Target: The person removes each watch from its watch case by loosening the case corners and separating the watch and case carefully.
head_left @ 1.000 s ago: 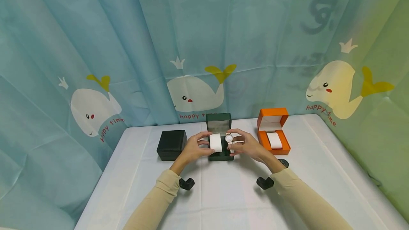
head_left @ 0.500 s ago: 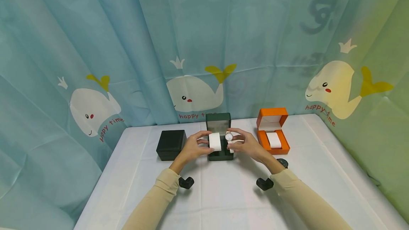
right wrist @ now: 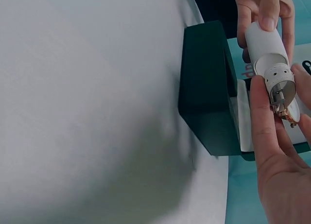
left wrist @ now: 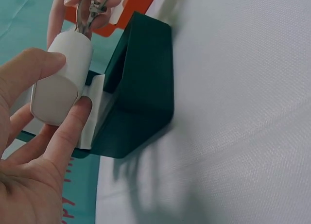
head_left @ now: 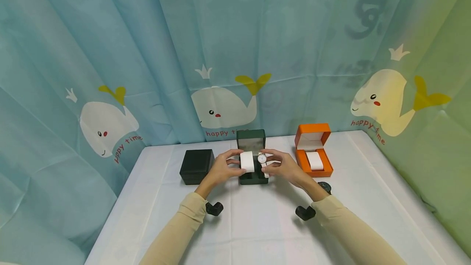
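Observation:
In the head view my left hand [head_left: 223,169] pinches a white watch cushion [head_left: 247,162] between thumb and fingers. My right hand [head_left: 282,167] holds a wristwatch [head_left: 262,158] with a white strap and a rose-gold case, just right of the cushion. Both are held over an open dark green watch box [head_left: 254,180], whose lid stands up behind. The left wrist view shows the thumb on the side of the cushion [left wrist: 73,54]. From the right wrist, the looped strap [right wrist: 280,74] is seen right at the cushion's end, with its metal clasp showing.
A closed black box [head_left: 197,167] stands left of the green one. To the right, an open orange watch box [head_left: 315,174] contains a white cushion. A dark watch [head_left: 325,187] lies beside the right forearm. A whale-print curtain [head_left: 228,52] hangs behind the white table [head_left: 257,232].
The cushion and watch have risen very slightly, staying side by side. Both hands keep their hold, and the boxes stay put.

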A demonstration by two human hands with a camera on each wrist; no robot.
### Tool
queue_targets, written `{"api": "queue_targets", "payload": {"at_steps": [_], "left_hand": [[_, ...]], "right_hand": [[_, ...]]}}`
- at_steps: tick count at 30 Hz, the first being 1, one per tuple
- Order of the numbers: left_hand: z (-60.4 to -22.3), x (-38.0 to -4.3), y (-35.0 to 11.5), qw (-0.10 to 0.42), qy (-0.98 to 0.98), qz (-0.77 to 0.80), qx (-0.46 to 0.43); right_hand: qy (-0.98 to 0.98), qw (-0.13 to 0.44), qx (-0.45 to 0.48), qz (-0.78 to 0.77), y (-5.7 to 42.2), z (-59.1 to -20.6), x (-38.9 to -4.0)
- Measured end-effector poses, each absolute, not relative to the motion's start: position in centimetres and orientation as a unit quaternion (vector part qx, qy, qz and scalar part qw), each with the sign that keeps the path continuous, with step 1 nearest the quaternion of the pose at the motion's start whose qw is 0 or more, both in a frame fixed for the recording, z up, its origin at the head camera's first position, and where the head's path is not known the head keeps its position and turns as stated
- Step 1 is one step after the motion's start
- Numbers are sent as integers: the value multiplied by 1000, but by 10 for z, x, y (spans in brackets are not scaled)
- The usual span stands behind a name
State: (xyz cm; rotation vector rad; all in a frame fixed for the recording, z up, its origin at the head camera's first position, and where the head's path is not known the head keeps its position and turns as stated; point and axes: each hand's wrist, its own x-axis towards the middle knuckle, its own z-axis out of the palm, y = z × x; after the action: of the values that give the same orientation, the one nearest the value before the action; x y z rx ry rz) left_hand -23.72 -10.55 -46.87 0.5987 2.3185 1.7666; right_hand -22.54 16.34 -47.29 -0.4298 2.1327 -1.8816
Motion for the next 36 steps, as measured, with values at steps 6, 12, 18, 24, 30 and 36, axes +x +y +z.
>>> {"api": "queue_targets", "payload": {"at_steps": [6,12,18,24,30,36], "left_hand": [[-470,-240,-105,78,785,584,193],[-468,-241,-105,68,792,577,186],[-468,-243,-104,61,801,564,189],[-467,-245,-104,60,799,567,192],[-470,-248,-105,60,800,566,187],[-471,-249,-104,58,796,569,199]], "right_hand": [[725,123,-143,-663,163,-474,-220],[737,112,-145,-651,161,-474,-211],[750,103,-142,-638,159,-476,-201],[743,103,-146,-646,152,-478,-190],[747,96,-149,-641,145,-482,-179],[752,91,-147,-636,140,-485,-169]]}}
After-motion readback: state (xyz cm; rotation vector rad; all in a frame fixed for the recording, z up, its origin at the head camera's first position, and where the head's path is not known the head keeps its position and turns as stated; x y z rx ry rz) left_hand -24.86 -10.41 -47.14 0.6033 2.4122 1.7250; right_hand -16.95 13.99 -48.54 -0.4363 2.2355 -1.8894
